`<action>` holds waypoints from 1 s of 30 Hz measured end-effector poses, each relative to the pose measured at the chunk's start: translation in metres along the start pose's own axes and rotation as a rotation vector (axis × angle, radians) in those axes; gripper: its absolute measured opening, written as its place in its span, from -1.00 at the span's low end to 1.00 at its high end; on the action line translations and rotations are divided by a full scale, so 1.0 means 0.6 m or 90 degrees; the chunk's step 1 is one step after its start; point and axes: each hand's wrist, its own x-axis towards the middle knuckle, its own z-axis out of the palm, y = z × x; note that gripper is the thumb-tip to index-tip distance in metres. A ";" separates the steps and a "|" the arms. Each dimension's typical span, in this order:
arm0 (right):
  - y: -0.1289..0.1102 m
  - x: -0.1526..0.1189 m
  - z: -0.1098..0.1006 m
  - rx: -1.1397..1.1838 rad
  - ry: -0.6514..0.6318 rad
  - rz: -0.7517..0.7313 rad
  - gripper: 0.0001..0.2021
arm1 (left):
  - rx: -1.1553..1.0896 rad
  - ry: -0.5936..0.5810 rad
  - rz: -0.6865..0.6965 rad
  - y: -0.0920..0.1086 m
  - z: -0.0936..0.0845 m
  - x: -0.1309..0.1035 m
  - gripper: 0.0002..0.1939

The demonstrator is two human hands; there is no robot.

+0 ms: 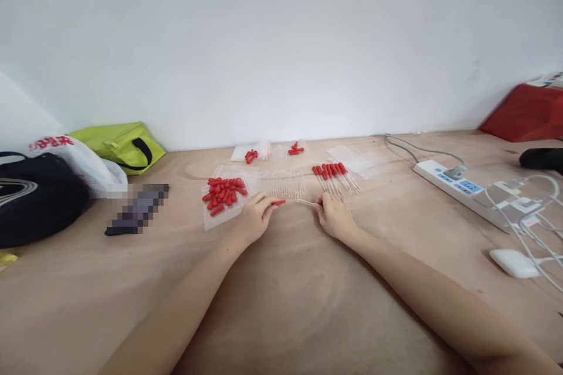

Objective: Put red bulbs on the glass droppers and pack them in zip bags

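My left hand (255, 217) is closed on a red rubber dropper bulb (278, 203), which points to the right. Across a small gap, my right hand (334, 215) pinches a thin clear dropper tube (304, 201) with its end toward the bulb. Bulb and tube are apart. A pile of red bulbs (224, 192) lies on a clear plastic bag beside my left hand. Behind both hands lie rows of clear tubes (285, 186). Just past my right hand, several droppers with red bulbs (331, 171) on their tubes lie side by side.
Near the wall are more red bulbs (251, 156) and plastic bags (352, 158). On the left sit a phone-like dark object (138, 210), blurred out, a black bag (41, 199) and a lime-green bag (127, 143). A power strip (457, 187) with cables and a white case (514, 262) occupy the right.
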 end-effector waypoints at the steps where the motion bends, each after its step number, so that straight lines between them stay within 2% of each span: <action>1: 0.001 0.000 0.000 0.012 0.003 -0.002 -0.84 | -0.036 -0.042 0.000 0.003 0.006 -0.004 -0.76; 3: 0.004 0.001 0.002 0.042 0.002 -0.016 -0.85 | -0.067 -0.098 -0.013 0.006 0.014 -0.010 -0.78; 6: 0.006 0.003 0.006 0.092 -0.010 -0.069 -0.85 | -0.058 -0.109 -0.036 0.008 0.021 -0.013 -0.77; 9: 0.004 0.003 0.007 0.109 -0.012 -0.141 -0.83 | -0.052 -0.082 -0.066 0.012 0.031 -0.009 -0.73; 12: 0.001 0.000 0.003 0.092 -0.004 -0.207 -0.80 | -0.077 -0.051 -0.090 0.014 0.040 -0.004 -0.85; 15: -0.001 -0.003 -0.003 0.084 -0.008 -0.247 -0.78 | -0.098 -0.020 -0.098 0.012 0.042 -0.003 -0.88; 19: -0.004 -0.006 -0.007 0.103 -0.010 -0.266 -0.78 | -0.120 -0.007 -0.082 0.011 0.036 -0.007 -0.90; 30: -0.003 -0.003 -0.009 0.150 -0.028 -0.275 -0.79 | -0.222 -0.045 -0.049 0.024 0.028 -0.008 -0.84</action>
